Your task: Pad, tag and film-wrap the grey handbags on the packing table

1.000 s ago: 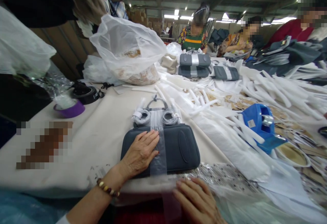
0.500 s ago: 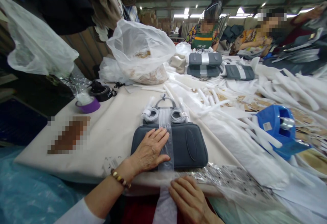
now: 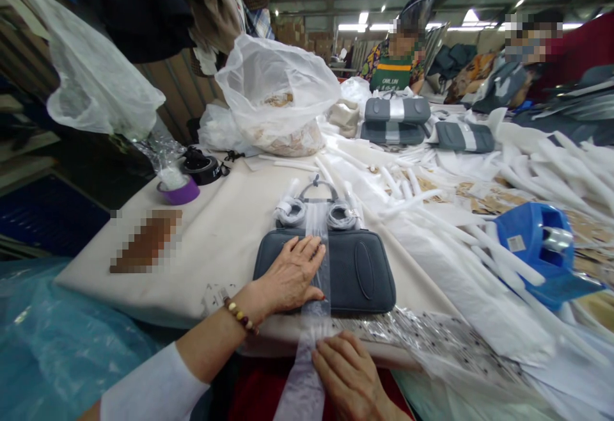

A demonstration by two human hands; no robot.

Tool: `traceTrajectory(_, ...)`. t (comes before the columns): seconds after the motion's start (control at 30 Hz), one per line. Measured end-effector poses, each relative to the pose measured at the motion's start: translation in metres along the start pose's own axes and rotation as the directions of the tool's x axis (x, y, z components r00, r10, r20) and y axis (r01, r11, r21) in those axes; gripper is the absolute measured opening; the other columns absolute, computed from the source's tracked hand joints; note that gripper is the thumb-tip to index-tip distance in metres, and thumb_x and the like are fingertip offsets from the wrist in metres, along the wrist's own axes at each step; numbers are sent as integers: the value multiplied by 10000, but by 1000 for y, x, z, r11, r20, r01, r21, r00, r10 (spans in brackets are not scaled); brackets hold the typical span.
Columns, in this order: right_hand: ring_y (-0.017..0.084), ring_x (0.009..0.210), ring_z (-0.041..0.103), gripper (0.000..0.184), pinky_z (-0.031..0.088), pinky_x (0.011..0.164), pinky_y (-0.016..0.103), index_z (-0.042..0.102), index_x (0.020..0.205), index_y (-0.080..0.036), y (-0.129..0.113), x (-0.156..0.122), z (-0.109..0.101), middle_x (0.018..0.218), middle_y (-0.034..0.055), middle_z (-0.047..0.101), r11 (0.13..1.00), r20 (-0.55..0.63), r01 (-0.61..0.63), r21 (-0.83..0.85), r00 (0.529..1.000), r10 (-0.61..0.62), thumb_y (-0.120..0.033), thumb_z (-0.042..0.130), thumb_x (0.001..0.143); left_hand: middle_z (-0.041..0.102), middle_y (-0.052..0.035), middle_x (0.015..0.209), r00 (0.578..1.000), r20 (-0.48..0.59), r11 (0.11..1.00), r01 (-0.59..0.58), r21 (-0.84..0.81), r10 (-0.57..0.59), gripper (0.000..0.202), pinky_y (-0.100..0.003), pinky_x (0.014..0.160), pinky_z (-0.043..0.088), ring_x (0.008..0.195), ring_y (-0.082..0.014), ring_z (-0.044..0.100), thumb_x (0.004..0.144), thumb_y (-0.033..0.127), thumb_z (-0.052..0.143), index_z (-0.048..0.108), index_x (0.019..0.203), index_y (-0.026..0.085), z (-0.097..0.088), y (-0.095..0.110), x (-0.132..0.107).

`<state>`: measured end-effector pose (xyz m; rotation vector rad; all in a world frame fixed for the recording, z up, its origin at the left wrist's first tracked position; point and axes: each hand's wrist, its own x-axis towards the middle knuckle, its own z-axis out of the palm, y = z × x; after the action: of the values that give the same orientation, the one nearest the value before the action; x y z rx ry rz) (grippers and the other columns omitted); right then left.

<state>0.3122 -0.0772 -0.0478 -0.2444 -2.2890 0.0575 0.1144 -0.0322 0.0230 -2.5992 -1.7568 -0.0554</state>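
A dark grey-blue handbag [image 3: 371, 274] lies flat near the table's front edge. Its wrapped handles [image 3: 341, 216] and rings point away from me. A translucent plastic strip [image 3: 314, 322] runs down the bag's middle and hangs over the edge toward me. My left hand [image 3: 290, 277] rests flat on the bag and the strip, with fingers stretched and thumb apart. Below the edge, my right hand [image 3: 348, 370] has its fingers curled at the right side of the strip, gripping it; its fingertips are partly hidden.
To the right stands a blue tape dispenser [image 3: 515, 242] among white foam strips [image 3: 422, 229]. A purple tape roll [image 3: 180, 192] and a black roll [image 3: 204, 168] sit at the left. Behind are a plastic sack [image 3: 283, 101], stacked strapped bags [image 3: 396, 111] and co-workers [image 3: 393, 69].
The view has shifted slightly, so most things appear farther right. My left hand keeps pressing on the bag. The strip's lower end now slants more to the left beside my right hand.
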Motion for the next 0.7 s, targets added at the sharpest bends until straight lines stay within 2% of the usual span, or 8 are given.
traceTrajectory(0.17, 182, 835, 625, 324, 475, 833, 345, 640, 973, -73, -4, 4, 5, 849, 108, 709, 999, 38, -20, 35, 999, 19, -106, 319, 933, 352, -164, 1449, 1000, 10, 999, -18, -28, 18, 763, -503, 1044, 293, 1313, -323, 338, 721, 491, 679, 402, 1329, 123, 0, -1, 1)
traceTrajectory(0.4, 176, 866, 632, 315, 472, 862, 339, 625, 1009, -103, -2, 14, -13, 877, 94, 720, 997, 94, -25, 68, 995, 19, -122, 318, 938, 362, -157, 1445, 1000, 11, 999, -15, -44, 15, 790, -510, 1053, 281, 1318, -322, 331, 707, 517, 686, 400, 1336, 134, 3, -3, 3)
traceTrajectory(0.53, 165, 782, 631, 319, 480, 802, 310, 623, 980, -113, 1, 26, -20, 834, 75, 718, 987, 89, -43, 152, 996, 30, -118, 306, 949, 330, -151, 1464, 1000, 19, 999, -4, -33, 5, 798, -502, 1068, 252, 1330, -322, 307, 717, 523, 675, 386, 1345, 123, 3, -2, 2)
traceTrajectory(0.7, 172, 722, 594, 284, 477, 665, 313, 589, 1041, -125, 11, 38, -25, 802, 83, 686, 948, 69, -111, 300, 993, 95, -177, 320, 965, 325, -138, 1469, 1000, 11, 999, -11, -50, 12, 811, -492, 1068, 239, 1335, -316, 296, 714, 536, 672, 374, 1352, 134, 5, -3, 0)
